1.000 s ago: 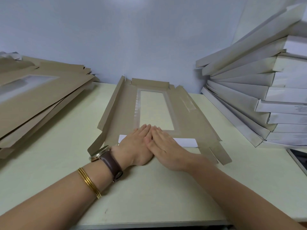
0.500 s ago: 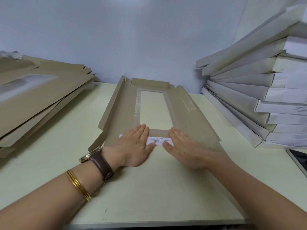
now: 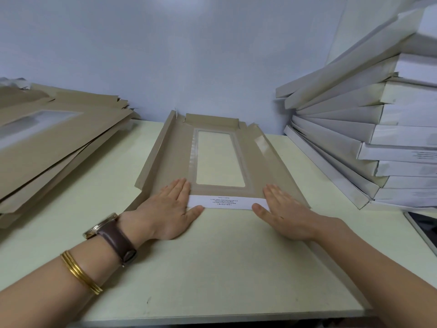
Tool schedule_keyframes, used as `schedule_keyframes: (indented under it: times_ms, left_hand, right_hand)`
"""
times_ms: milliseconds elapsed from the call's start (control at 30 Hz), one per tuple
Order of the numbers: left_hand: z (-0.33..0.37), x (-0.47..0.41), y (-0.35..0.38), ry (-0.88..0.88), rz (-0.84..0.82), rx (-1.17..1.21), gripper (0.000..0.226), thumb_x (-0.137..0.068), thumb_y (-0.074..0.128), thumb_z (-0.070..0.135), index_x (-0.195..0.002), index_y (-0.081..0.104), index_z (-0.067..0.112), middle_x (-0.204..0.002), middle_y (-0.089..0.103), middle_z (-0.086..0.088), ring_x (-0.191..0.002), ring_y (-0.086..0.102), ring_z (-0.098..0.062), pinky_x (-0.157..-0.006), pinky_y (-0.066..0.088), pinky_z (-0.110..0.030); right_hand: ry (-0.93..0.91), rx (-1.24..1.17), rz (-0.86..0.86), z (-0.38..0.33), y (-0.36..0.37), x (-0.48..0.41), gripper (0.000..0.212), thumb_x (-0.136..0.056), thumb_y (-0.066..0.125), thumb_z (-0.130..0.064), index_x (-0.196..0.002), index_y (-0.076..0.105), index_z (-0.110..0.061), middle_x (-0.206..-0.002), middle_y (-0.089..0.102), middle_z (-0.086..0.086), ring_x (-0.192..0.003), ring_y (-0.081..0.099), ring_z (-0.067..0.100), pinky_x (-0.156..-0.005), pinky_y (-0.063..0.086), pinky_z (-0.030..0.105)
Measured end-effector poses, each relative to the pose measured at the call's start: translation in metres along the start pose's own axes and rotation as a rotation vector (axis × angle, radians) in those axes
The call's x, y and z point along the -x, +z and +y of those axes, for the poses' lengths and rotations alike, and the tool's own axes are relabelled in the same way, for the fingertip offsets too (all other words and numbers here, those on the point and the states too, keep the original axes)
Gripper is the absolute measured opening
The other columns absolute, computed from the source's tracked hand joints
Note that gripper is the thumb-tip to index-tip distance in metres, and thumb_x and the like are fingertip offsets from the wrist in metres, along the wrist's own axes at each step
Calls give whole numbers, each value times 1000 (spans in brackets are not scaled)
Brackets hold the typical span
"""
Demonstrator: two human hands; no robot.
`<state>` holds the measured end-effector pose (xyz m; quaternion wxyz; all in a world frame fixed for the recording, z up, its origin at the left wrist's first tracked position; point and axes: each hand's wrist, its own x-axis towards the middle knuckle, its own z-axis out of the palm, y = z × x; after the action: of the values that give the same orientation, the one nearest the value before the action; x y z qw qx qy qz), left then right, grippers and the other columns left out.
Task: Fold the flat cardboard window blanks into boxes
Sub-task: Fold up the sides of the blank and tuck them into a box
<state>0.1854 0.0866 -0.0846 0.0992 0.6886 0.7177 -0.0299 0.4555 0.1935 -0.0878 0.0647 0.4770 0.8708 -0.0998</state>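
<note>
Pale wall behind, cream table (image 3: 212, 268) under everything. On it my left grip (image 3: 169, 210) and right grip (image 3: 283, 211) lie flat, fingers straight, clamped on nothing. Each presses palm-down on one end of the white flap (image 3: 227, 201) folded over the near edge of the brown window blank (image 3: 165, 162). A second ago the two were side by side, touching at the middle of that flap; now they are well apart. I read that as a stroke outward along the crease, and the printed strip between them lies flat. So I judge the near fold set, with the long side walls next; the left wall already tilts up and the far flap is raised too. The blank lies mid-table, its clear window (image 3: 220, 159) just beyond the flap. Further out, a heap of unfolded blanks (image 3: 59, 138) sits on the left and a leaning stack of finished white boxes (image 3: 378, 138) on the right
</note>
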Motion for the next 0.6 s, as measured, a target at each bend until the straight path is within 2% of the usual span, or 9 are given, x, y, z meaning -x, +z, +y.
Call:
schedule_keyframes:
  times_ms: [433, 533, 600]
  left_hand:
    - [-4, 3, 0, -2, 13, 9, 81, -96, 10, 61, -152, -11, 8, -161, -15, -5, -147, -16, -14, -120, -7, -30]
    - [-5, 4, 0, 15, 48, 58, 79, -97, 15, 61, -153, -7, 9, -161, -11, -4, -148, -13, -13, -119, -6, -27]
    - [-6, 6, -3, 36, 100, 119, 76, -98, 23, 57, -154, 3, 11, -162, -3, -1, -148, -5, -12, -117, -2, -23]
  right_hand:
    - [14, -37, 25, 0, 0, 4, 116, -65, -5, -85, -154, -6, -11, -162, -12, 1, -147, -14, 9, -117, -7, 27]
    - [11, -52, 27, -2, -2, 7, 103, -76, 2, -77, -154, -4, -10, -162, -10, 1, -148, -12, 10, -120, -4, 29]
    - [-4, -99, 64, -3, -4, 8, 87, -90, 12, -66, -153, 11, -6, -162, 7, 3, -149, 2, 13, -121, 5, 32]
